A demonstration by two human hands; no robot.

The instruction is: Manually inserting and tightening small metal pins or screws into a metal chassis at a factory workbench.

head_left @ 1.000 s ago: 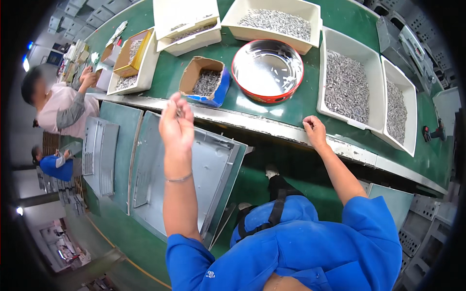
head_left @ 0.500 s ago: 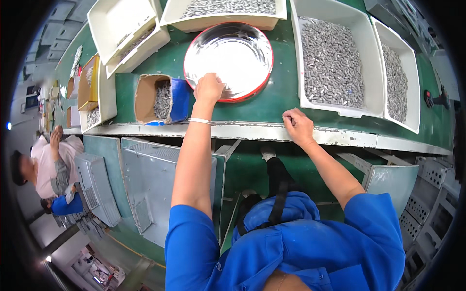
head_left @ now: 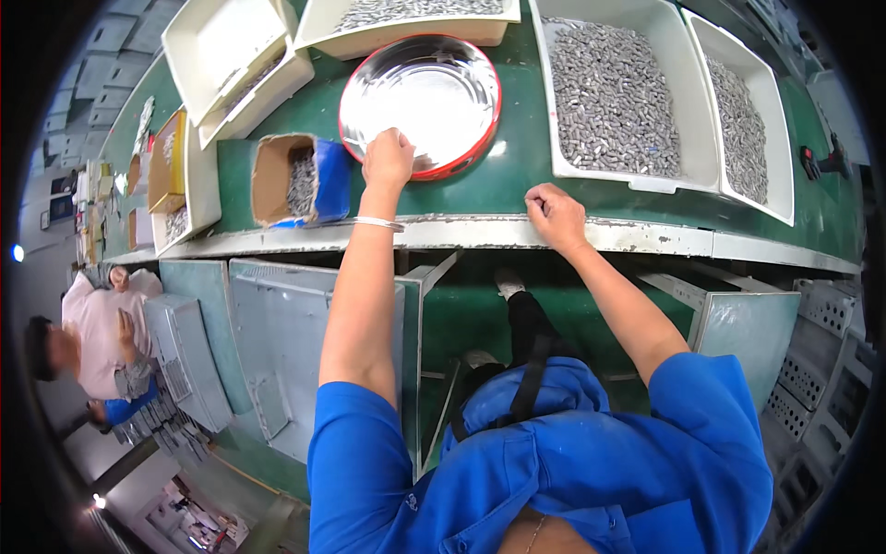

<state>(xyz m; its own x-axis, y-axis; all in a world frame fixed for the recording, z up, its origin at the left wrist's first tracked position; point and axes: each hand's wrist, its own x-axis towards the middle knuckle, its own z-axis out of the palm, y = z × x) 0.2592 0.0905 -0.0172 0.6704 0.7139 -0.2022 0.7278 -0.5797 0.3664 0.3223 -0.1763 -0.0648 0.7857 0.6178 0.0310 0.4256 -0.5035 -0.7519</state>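
Observation:
A round, shiny metal pan (head_left: 426,88) with a red rim sits on the green worktop in front of me. My left hand (head_left: 388,159), wearing a bangle, is over the pan's near left edge. Its fingers are curled closed, and what they hold, if anything, is hidden. To the right, my right hand (head_left: 556,217) rests at the bench's front edge with its fingers folded in; their inside does not show. Left of the pan stands an open cardboard box (head_left: 274,185) with a blue side, containing small grey metal pieces.
A large white bin (head_left: 565,120) and a narrower white bin (head_left: 783,152) of metal pieces stand right. Another bin (head_left: 406,42) is behind the pan; stacked bins (head_left: 217,55) stand left. A yellow box (head_left: 164,175) lies farther left. A seated co-worker (head_left: 101,323) is at far left.
The whole view has shifted a little. My left hand stays by the pan's near rim, its fingers turned more upward. The right hand remains at the bench edge. The co-worker's hands have moved.

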